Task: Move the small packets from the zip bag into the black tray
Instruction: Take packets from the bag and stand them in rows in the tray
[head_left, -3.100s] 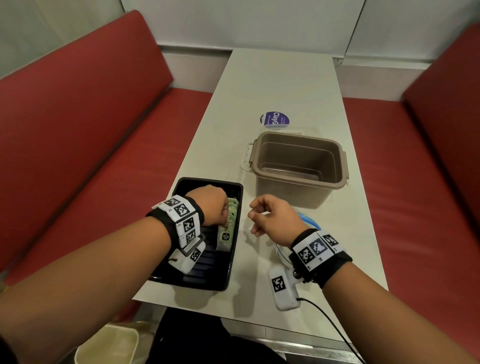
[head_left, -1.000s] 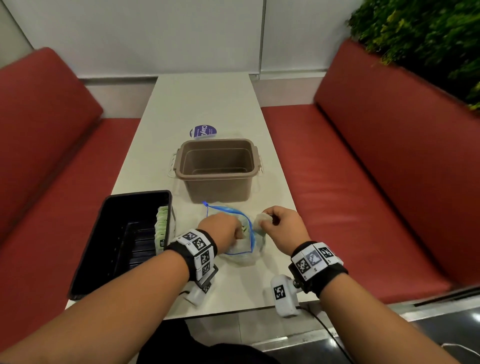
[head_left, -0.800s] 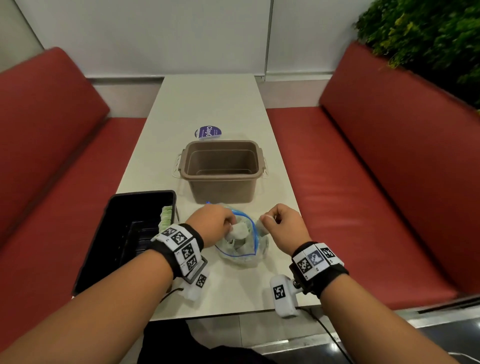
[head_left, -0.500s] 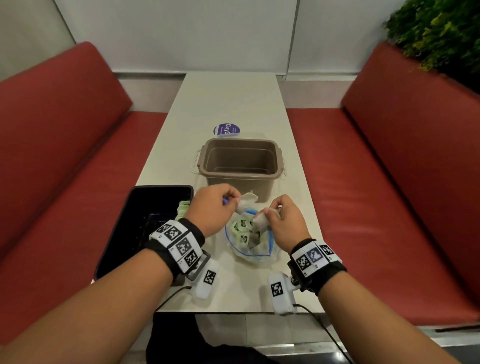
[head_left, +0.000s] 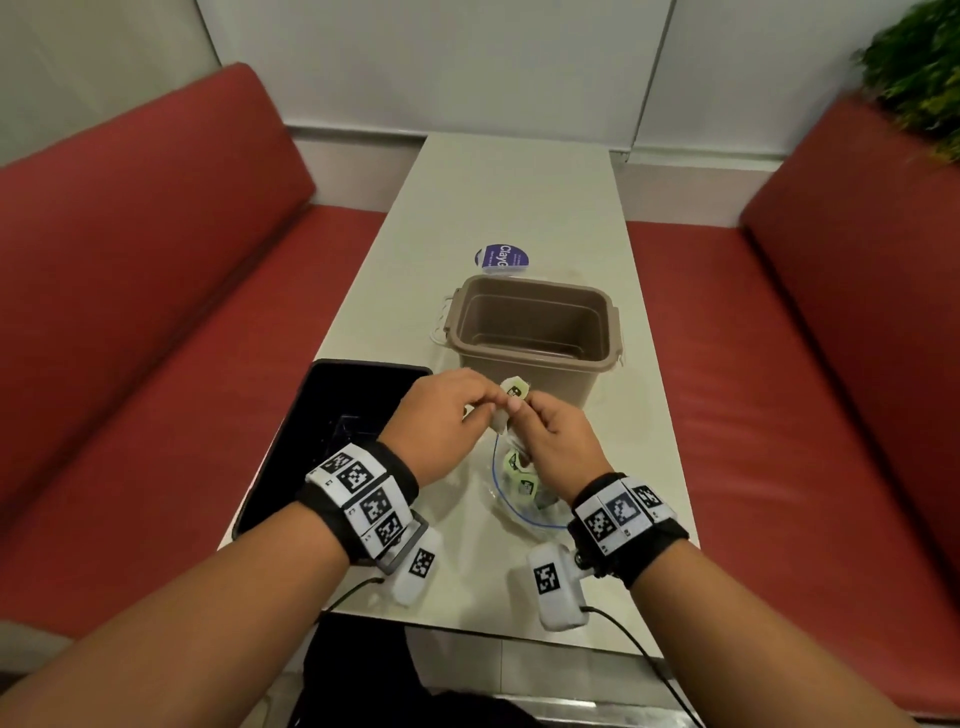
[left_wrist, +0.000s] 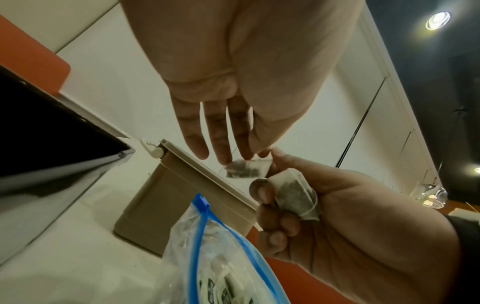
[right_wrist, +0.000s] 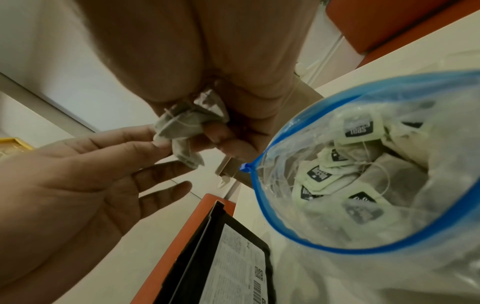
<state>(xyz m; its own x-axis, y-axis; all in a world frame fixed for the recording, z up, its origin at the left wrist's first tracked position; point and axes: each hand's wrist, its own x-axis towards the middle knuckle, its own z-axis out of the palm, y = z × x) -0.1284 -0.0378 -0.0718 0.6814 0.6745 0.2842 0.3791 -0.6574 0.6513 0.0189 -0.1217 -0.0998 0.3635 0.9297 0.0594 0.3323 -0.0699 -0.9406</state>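
Note:
Over the clear blue-zip bag (head_left: 524, 499) my two hands meet. My left hand (head_left: 488, 402) pinches one small tea packet (left_wrist: 246, 168) at its fingertips, the other fingers fairly straight. My right hand (head_left: 519, 410) curls round another crumpled packet (left_wrist: 296, 191), with a green tag (head_left: 514, 388) sticking up. The right wrist view has both packets (right_wrist: 187, 125) bunched together between the hands. The bag (right_wrist: 363, 174) stands open on the table with several packets inside. The black tray (head_left: 332, 415) lies left of the bag; my left wrist hides its near right part.
A brown plastic tub (head_left: 535, 332) stands just behind the hands, with a round purple sticker (head_left: 501, 258) beyond it on the white table (head_left: 509, 197). Red bench seats (head_left: 156, 338) run along both sides. Wrist-camera cables hang off the near table edge.
The hands have risen a little and closed together over the bag, so the two packets now touch. Three seconds ago my left hand was down in the tray.

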